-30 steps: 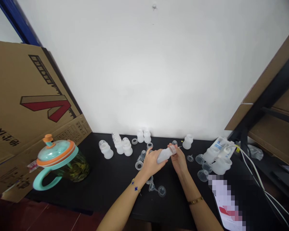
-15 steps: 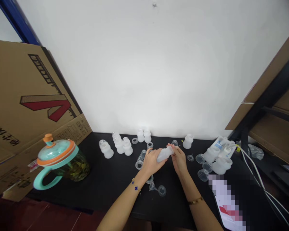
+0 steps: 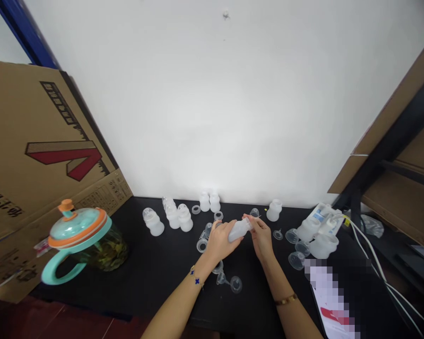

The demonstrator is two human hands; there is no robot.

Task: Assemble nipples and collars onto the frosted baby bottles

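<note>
My left hand [image 3: 219, 242] is wrapped round a white baby bottle [image 3: 237, 230], which is tilted with its neck up to the right. At that neck, the fingers of my right hand [image 3: 261, 235] are pinched together. A thin pale edge sticks out past them; the rest of that piece is hidden. Below my left hand lie a clear funnel-like part [image 3: 222, 278] and a clear nipple [image 3: 236, 284]. White collar rings [image 3: 202, 245] lie beside my left hand. A flat clear disc with a small tip [image 3: 277, 234] is to the right of my right hand.
Capped bottles [image 3: 173, 216] stand at left, uncapped ones [image 3: 215, 202] by the wall. Another bottle [image 3: 274, 210] stands right, near clear domed caps [image 3: 297, 260] and white cables [image 3: 371, 259]. A phone [image 3: 334, 301] lies front right; a large lidded jug [image 3: 92, 240] stands left.
The view has shifted slightly, so the table's objects sit a little lower and further left. Both hands stay at the same bottle; the right fingers have shifted slightly at its neck.
</note>
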